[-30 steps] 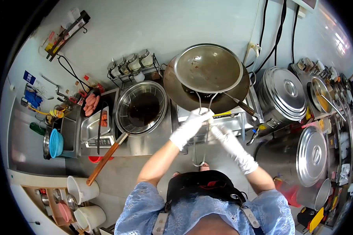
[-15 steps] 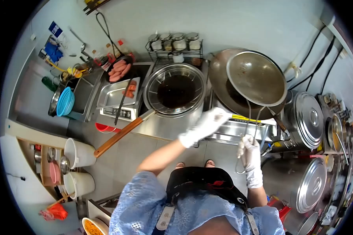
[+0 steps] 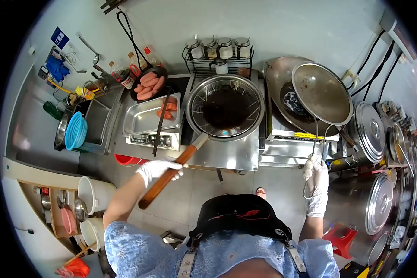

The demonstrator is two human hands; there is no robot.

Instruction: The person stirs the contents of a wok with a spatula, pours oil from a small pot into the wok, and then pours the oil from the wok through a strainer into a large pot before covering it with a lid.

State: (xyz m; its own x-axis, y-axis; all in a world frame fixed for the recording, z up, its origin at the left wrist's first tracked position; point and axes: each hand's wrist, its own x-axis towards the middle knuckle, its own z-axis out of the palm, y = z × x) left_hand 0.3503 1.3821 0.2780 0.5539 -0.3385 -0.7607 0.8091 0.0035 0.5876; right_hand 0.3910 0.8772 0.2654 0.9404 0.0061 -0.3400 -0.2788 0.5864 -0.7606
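My left hand (image 3: 161,171), in a white glove, wraps around the wooden handle (image 3: 171,173) of a wire strainer. The strainer's mesh basket (image 3: 201,106) sits in a round metal pot that holds dark liquid (image 3: 224,111). My right hand (image 3: 316,178), also gloved, is closed on the long looped wire handle (image 3: 314,134) of a large shallow metal scoop (image 3: 322,92). That scoop is tilted over the right side of a wok (image 3: 280,74). Dark, shiny liquid (image 3: 293,103) shows in the wok's bottom.
Left of the pot, a metal tray (image 3: 141,118) holds reddish sausages, with black chopsticks (image 3: 161,123) across it. A black pan with sausages (image 3: 150,85) stands behind. Seasoning jars (image 3: 224,46) line a rack at the wall. A lidded steel pot (image 3: 369,129) is on the right.
My left hand has moved left from near the wok and taken hold of the strainer's handle, which has swung toward me. My right hand keeps the scoop; more of the wok's inside shows.
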